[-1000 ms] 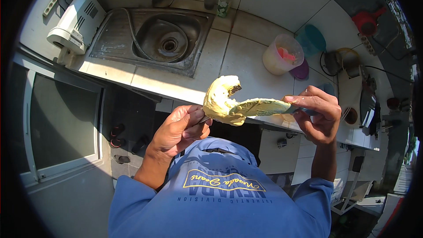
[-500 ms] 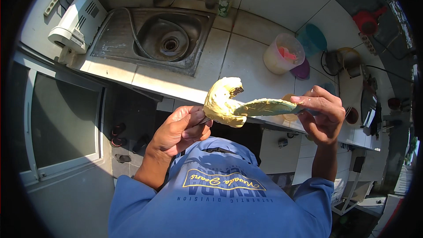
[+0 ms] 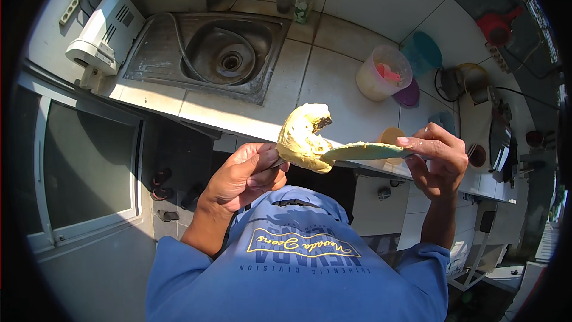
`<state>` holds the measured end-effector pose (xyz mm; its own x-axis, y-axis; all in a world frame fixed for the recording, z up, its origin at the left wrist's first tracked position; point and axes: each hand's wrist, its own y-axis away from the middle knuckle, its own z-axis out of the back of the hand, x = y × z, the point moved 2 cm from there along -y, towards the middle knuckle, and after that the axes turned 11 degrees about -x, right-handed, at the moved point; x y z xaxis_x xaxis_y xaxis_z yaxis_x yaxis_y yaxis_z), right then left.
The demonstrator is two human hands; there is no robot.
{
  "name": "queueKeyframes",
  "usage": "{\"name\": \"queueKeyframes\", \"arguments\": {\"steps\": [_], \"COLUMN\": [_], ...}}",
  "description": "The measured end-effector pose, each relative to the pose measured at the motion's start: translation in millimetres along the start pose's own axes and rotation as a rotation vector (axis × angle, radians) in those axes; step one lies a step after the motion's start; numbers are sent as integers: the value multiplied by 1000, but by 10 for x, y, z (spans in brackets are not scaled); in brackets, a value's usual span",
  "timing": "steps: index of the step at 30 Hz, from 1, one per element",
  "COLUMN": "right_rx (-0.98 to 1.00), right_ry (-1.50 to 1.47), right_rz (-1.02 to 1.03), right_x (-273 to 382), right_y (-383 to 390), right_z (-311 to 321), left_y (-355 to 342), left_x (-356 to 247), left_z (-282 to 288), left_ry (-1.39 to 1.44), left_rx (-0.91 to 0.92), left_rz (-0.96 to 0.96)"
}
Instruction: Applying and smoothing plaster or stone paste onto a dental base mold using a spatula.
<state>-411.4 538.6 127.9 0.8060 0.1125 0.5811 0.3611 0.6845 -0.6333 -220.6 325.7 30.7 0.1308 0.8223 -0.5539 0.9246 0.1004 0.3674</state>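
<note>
In the head view, my left hand (image 3: 247,174) is closed around the thin end of a utensil thickly coated in creamy yellow paste (image 3: 298,146). The coating hides the utensil's kind; a dark patch shows in its curved upper part. My right hand (image 3: 442,158) pinches a pale green spatula (image 3: 369,152) near its right end. Yellow paste lines the spatula's upper edge, and its left tip touches the lower right of the coated lump. Both hands are held up in front of my blue shirt, by the counter's front edge.
Behind is a tiled counter (image 3: 333,83) with a steel sink (image 3: 262,83). A translucent tub (image 3: 375,83) with something pink inside, a teal container (image 3: 423,53) and a purple lid (image 3: 408,95) stand to the right. A soap bottle (image 3: 302,7) is at the wall, a white appliance (image 3: 110,30) far left.
The spatula has tilted so that less of its broad face shows, and my right hand has turned slightly. My left hand and the coated utensil have barely moved.
</note>
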Motion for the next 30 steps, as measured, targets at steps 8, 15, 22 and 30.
{"name": "queueKeyframes", "arguments": {"steps": [8, 15, 22, 30], "right_rx": [-76, -38, -74, 120], "right_ry": [76, 176, 297, 295], "right_rz": [38, 84, 166, 159], "right_x": [40, 107, 197, 225], "right_y": [-2, -68, -117, -81], "right_z": [-1, 14, 47, 9], "left_y": [2, 5, 47, 40], "left_x": [5, -7, -8, 6], "left_z": [-50, -37, -27, 13], "left_ry": [-34, -53, -152, -152], "left_rx": [-10, -64, -182, -169], "left_rz": [-81, -192, -299, -289]}}
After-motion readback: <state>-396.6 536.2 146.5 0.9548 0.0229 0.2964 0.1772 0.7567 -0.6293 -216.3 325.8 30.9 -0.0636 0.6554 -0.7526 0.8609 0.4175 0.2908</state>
